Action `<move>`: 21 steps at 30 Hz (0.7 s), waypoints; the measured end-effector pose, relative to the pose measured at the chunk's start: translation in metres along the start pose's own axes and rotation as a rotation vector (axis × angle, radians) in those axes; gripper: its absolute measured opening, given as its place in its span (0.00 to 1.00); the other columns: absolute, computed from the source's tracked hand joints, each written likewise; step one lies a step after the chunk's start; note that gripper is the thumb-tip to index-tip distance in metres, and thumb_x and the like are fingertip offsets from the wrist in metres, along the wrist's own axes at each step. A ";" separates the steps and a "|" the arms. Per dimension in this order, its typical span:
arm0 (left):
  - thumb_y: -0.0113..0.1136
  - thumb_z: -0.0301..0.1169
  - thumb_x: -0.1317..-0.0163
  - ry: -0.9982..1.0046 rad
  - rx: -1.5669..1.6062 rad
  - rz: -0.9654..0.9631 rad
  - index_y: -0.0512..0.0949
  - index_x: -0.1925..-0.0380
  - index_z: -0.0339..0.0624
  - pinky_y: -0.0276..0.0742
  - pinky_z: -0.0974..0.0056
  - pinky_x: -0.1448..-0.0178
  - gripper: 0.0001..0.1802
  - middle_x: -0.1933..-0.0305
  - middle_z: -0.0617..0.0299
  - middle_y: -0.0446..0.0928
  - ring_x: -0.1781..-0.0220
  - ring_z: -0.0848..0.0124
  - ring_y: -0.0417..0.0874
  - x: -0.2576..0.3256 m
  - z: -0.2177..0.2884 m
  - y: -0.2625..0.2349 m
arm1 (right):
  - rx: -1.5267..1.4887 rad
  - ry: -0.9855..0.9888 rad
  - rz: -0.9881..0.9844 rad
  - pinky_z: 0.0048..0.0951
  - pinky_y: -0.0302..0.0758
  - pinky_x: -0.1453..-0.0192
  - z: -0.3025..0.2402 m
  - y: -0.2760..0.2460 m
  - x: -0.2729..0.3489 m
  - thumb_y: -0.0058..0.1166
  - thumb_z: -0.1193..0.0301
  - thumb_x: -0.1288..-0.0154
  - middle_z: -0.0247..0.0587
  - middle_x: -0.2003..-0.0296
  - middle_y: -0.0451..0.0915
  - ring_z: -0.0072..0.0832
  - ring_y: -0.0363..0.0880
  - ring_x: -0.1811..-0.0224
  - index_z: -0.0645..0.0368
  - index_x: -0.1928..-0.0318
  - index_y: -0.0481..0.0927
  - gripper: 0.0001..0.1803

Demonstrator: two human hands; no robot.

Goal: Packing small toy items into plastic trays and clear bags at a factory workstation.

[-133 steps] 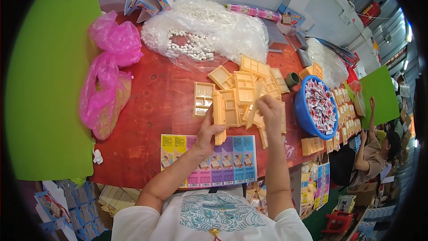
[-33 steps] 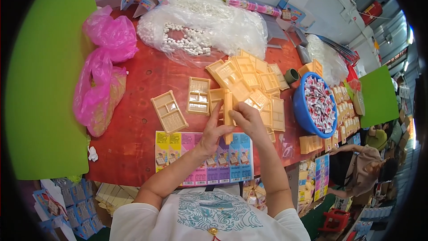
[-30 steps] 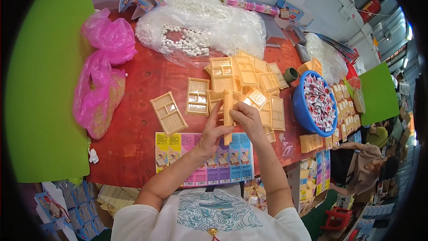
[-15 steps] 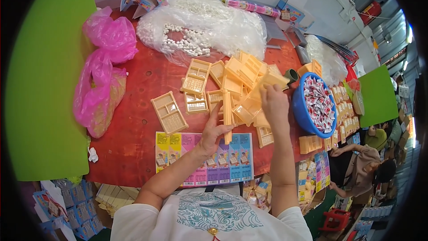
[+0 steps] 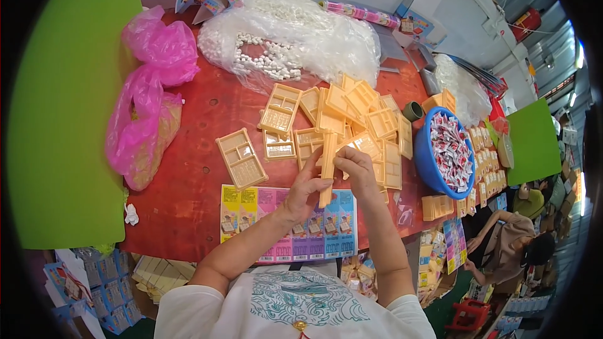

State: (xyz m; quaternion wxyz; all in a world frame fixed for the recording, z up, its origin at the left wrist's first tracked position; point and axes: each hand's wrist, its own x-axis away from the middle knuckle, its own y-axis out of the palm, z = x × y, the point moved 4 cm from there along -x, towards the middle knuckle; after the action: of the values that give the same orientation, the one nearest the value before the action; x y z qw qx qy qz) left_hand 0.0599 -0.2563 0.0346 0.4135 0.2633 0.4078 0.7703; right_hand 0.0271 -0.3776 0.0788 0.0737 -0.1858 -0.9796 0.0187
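Upright and edge-on, a few pale-yellow plastic compartment trays (image 5: 327, 172) stand pressed together in front of me. My left hand (image 5: 306, 193) is closed round their left side and lower end, thumb across the near edge. At their right side my right hand (image 5: 357, 168) is closed, fingertips pinching the trays' edge. Just beyond lies a loose heap of similar trays (image 5: 339, 110), some face up and some tilted. One separate tray (image 5: 242, 159) lies face up to the left. Beneath my left forearm is a sheet of coloured printed cards (image 5: 239, 213).
Right of the heap stands a blue basin (image 5: 423, 154) full of small wrapped packets, near a dark green cup (image 5: 412, 111). A clear bag of white pieces (image 5: 270, 56) lies at the back, pink bags (image 5: 147, 88) at the left. A co-worker (image 5: 512, 238) sits far right.
My right hand has come from over the heap, toward me and left, with a tray, which now meets those in my left hand. The upright bundle looks thicker.
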 end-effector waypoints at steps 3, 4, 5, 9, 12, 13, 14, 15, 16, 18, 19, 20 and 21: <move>0.56 0.29 0.47 -0.037 0.051 0.039 0.50 0.28 0.56 0.76 0.66 0.51 0.45 0.49 0.59 0.71 0.51 0.71 0.74 0.001 0.003 0.004 | -0.115 0.016 0.005 0.20 0.66 0.74 -0.002 -0.002 -0.001 0.50 0.70 0.40 0.32 0.80 0.73 0.20 0.70 0.80 0.61 0.74 0.75 0.09; 0.56 0.30 0.47 -0.042 0.017 0.031 0.50 0.28 0.56 0.76 0.66 0.51 0.45 0.50 0.59 0.71 0.51 0.71 0.75 0.001 0.003 0.003 | -0.110 0.011 0.000 0.20 0.66 0.74 0.001 -0.006 -0.002 0.50 0.70 0.40 0.33 0.80 0.74 0.19 0.70 0.80 0.61 0.74 0.75 0.09; 0.55 0.31 0.46 -0.045 -0.018 0.026 0.50 0.28 0.56 0.76 0.66 0.52 0.44 0.51 0.59 0.72 0.51 0.71 0.75 0.000 0.003 0.002 | -0.106 0.005 -0.006 0.20 0.67 0.74 0.000 -0.005 -0.002 0.49 0.70 0.40 0.33 0.80 0.74 0.19 0.70 0.80 0.62 0.74 0.75 0.09; 0.57 0.34 0.48 -0.043 -0.068 0.026 0.48 0.28 0.53 0.80 0.60 0.53 0.47 0.47 0.59 0.69 0.48 0.68 0.74 0.001 0.001 -0.002 | -0.040 -0.003 -0.014 0.20 0.67 0.74 -0.007 0.002 0.002 0.49 0.70 0.39 0.33 0.80 0.74 0.19 0.71 0.80 0.61 0.74 0.75 0.09; 0.55 0.35 0.48 -0.050 -0.061 0.005 0.48 0.28 0.53 0.79 0.62 0.53 0.46 0.48 0.59 0.69 0.49 0.68 0.75 -0.002 0.003 -0.001 | 0.002 0.029 -0.041 0.20 0.68 0.73 -0.007 0.000 0.000 0.49 0.70 0.39 0.33 0.80 0.74 0.19 0.71 0.79 0.61 0.74 0.74 0.09; 0.53 0.35 0.48 -0.035 -0.091 0.013 0.50 0.29 0.52 0.78 0.63 0.51 0.44 0.48 0.59 0.70 0.49 0.68 0.75 -0.002 0.004 -0.003 | 0.011 0.020 -0.061 0.21 0.68 0.72 -0.008 0.002 0.001 0.49 0.70 0.40 0.34 0.80 0.74 0.20 0.72 0.78 0.62 0.74 0.74 0.09; 0.52 0.35 0.48 -0.020 -0.121 0.020 0.52 0.29 0.51 0.78 0.64 0.50 0.42 0.48 0.59 0.70 0.48 0.67 0.75 -0.003 0.006 -0.005 | 0.021 0.010 -0.079 0.21 0.68 0.72 -0.010 0.003 0.000 0.50 0.70 0.41 0.34 0.80 0.74 0.20 0.72 0.78 0.62 0.74 0.74 0.09; 0.52 0.35 0.48 -0.018 -0.122 0.019 0.52 0.29 0.51 0.78 0.64 0.50 0.42 0.48 0.59 0.70 0.48 0.67 0.75 -0.005 0.007 -0.007 | 0.021 0.008 -0.080 0.21 0.68 0.72 -0.011 0.000 -0.001 0.50 0.70 0.41 0.34 0.80 0.74 0.20 0.72 0.78 0.62 0.74 0.74 0.09; 0.52 0.34 0.47 0.012 -0.017 0.034 0.52 0.30 0.52 0.79 0.63 0.52 0.42 0.50 0.58 0.71 0.50 0.68 0.76 -0.007 0.010 -0.010 | -0.010 -0.022 -0.035 0.21 0.69 0.71 -0.014 -0.007 -0.003 0.50 0.71 0.42 0.35 0.80 0.74 0.21 0.72 0.78 0.62 0.75 0.74 0.08; 0.51 0.34 0.46 -0.041 0.043 0.116 0.55 0.31 0.51 0.81 0.60 0.59 0.39 0.53 0.57 0.72 0.53 0.66 0.78 -0.002 0.016 -0.024 | -0.092 -0.068 0.056 0.23 0.68 0.71 -0.029 -0.023 -0.007 0.50 0.73 0.44 0.36 0.80 0.74 0.22 0.71 0.77 0.63 0.77 0.73 0.08; 0.51 0.34 0.46 -0.038 0.041 0.119 0.55 0.31 0.51 0.81 0.60 0.59 0.39 0.53 0.57 0.72 0.53 0.66 0.78 0.002 0.022 -0.030 | -0.058 -0.126 0.094 0.24 0.68 0.71 -0.035 -0.034 -0.012 0.50 0.73 0.44 0.36 0.80 0.74 0.22 0.71 0.77 0.63 0.77 0.74 0.08; 0.51 0.36 0.46 0.022 0.003 0.171 0.58 0.34 0.49 0.82 0.56 0.57 0.36 0.52 0.56 0.72 0.53 0.63 0.79 0.008 0.032 -0.036 | -0.027 -0.185 0.131 0.25 0.68 0.71 -0.040 -0.046 -0.018 0.49 0.73 0.44 0.36 0.79 0.74 0.22 0.71 0.76 0.63 0.77 0.74 0.08; 0.52 0.37 0.47 0.078 -0.034 0.220 0.61 0.36 0.47 0.82 0.52 0.56 0.34 0.51 0.55 0.73 0.54 0.60 0.80 0.014 0.043 -0.043 | 0.174 -0.299 0.180 0.26 0.68 0.71 -0.055 -0.054 -0.020 0.48 0.72 0.43 0.37 0.80 0.73 0.22 0.72 0.75 0.64 0.78 0.74 0.10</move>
State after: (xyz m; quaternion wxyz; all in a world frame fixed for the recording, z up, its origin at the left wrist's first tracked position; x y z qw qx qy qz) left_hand 0.1022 -0.2131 0.0221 0.3146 0.2691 0.3793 0.8275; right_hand 0.0345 -0.4344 0.1340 -0.0587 -0.2607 -0.9538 0.1372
